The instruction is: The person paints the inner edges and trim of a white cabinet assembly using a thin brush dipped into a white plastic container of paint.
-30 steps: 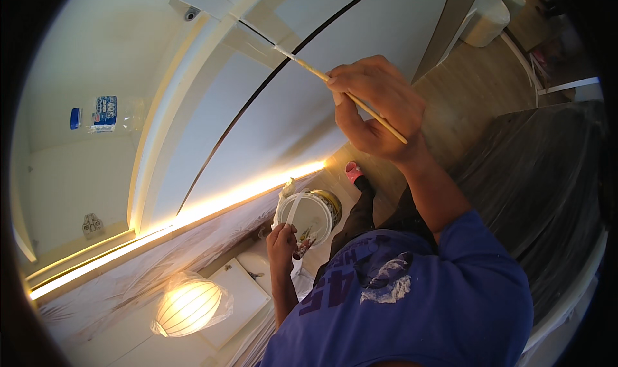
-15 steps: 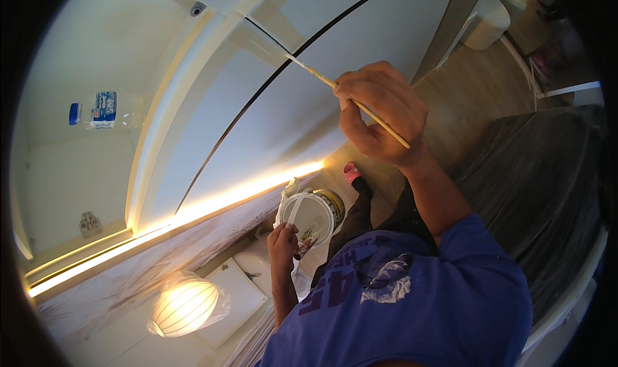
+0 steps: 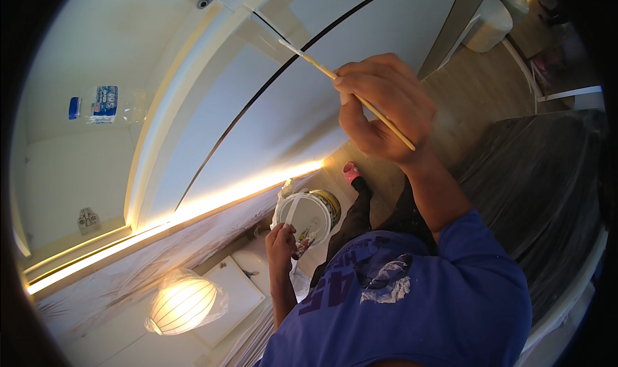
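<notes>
Thin wooden paintbrush (image 3: 351,91), pinched in raised right hand (image 3: 385,109), tip against white wall panel (image 3: 257,109), left hand (image 3: 281,244) lowered, gripping white paint tub (image 3: 302,216) by its rim.

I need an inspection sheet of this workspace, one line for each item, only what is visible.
Surface: white panelled wall with a thin dark line across it and a glowing light strip along its base.
Job's things: thin wooden-handled paintbrush, its tip at the wall near the dark line; white paint can.
Clutter: lit round lamp wrapped in clear plastic; flat white board beside it; plastic sheeting over dark furniture.
Grippers: right hand closed on the paintbrush; left hand holds the paint can at its rim.
Cables: nothing seen.
Surroundings: wooden floor; white round bin; small camera high on the wall.
</notes>
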`<state>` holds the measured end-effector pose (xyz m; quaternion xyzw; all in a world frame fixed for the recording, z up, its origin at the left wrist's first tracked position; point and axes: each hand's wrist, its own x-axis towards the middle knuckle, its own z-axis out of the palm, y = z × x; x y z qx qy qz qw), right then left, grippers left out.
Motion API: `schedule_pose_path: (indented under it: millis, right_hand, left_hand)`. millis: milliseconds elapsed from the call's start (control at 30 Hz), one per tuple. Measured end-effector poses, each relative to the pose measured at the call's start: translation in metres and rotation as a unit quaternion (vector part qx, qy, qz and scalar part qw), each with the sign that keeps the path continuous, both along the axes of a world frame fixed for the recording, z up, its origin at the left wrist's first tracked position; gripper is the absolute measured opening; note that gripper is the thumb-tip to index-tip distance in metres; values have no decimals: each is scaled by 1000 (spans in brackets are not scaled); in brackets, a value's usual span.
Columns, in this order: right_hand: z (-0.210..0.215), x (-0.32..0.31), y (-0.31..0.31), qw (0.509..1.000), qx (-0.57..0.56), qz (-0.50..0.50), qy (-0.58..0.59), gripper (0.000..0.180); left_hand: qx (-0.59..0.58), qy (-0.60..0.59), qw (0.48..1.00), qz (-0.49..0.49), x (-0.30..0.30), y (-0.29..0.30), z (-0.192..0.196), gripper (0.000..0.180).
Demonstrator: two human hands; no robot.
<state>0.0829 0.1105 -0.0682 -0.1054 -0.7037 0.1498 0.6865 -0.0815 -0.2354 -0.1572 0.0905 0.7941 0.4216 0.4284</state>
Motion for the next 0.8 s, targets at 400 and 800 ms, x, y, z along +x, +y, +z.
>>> schedule_pose_path:
  millis: [400, 800]
  right_hand:
    - [-6, -1, -2, 1000, -2, 4, -7, 28]
    - [2, -3, 3, 1000, 19, -6, 0, 28]
  left_hand:
    - [3, -12, 1000, 9, 0, 2, 3, 24]
    - [-1, -4, 1000, -2, -2, 1, -1, 25]
